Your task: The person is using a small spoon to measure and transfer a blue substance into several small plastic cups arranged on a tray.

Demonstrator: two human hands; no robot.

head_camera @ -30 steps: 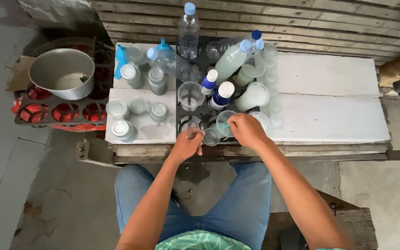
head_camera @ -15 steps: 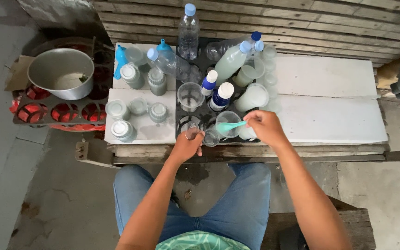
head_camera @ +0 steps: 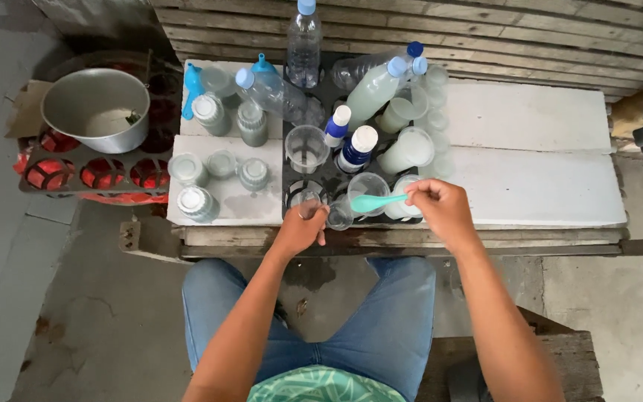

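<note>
Right hand (head_camera: 440, 208) pinches a teal spoon (head_camera: 376, 201) by its handle, bowl held over a clear cup (head_camera: 367, 187) near the black tray's (head_camera: 330, 173) front edge. Left hand (head_camera: 303, 227) is closed around a small glass (head_camera: 307, 205) at the tray's front-left corner. Risk: the spoon clips the crowded cups and tips one, or drips onto the white slab (head_camera: 530, 186).
</note>
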